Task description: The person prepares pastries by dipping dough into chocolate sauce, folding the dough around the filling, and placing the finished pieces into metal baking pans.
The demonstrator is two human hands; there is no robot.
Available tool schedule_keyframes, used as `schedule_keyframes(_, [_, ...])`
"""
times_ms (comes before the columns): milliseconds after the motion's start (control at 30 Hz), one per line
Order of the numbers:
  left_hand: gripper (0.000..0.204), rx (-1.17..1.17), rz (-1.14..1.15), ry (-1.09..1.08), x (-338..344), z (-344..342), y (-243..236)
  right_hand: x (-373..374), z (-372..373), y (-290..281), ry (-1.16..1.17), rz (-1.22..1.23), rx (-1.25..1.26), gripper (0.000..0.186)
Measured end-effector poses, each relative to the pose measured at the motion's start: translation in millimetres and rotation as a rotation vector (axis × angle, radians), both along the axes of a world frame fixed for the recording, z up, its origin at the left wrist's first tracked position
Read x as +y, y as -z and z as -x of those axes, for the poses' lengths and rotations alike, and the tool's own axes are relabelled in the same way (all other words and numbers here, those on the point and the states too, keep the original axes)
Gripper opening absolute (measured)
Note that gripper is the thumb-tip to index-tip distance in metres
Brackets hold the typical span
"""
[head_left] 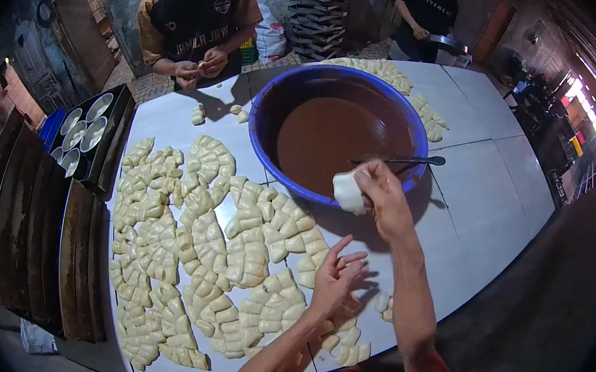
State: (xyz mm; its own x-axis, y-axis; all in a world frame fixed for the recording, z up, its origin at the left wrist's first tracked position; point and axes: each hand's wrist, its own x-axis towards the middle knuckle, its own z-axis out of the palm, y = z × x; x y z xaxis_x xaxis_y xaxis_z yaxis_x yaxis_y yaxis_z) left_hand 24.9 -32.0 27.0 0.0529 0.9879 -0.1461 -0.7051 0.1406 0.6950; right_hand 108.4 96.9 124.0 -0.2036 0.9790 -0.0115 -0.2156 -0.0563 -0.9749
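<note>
A flattened piece of white dough hangs from my right hand, pinched between thumb and fingers at the near right rim of a blue tub. Brown filling covers the tub's bottom, and a dark-handled spoon or spatula lies across its right rim. My left hand holds nothing, with fingers apart, above the table just right of many pale dough pieces laid in curved rows. A few small dough pieces lie close to my left forearm.
Across the white tiled table, a person's hands work a small piece of dough. Another person at the back holds a round metal pan. Dark trays stand on edge at the left, near metal tins. More dough lies beyond the tub.
</note>
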Motion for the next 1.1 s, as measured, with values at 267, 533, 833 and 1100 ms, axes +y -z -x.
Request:
schedule_keyframes(267, [0.036, 0.336, 0.100, 0.105, -7, 46, 24, 94, 13, 49, -0.545, -0.259, -1.281, 0.029])
schedule_keyframes(533, [0.034, 0.341, 0.077, 0.110, -8, 56, 36, 77, 16, 26, -0.534, -0.295, -1.278, 0.028])
schedule_keyframes(833, [0.038, 0.226, 0.014, 0.087, 45, 41, -8, 32, -1, 18, -0.155, 0.134, 0.052, 0.013])
schedule_keyframes(1100, [0.036, -0.201, 0.091, 0.165, 52, 27, -11, -26, -18, 38, 0.037, 0.266, 0.349, 0.010])
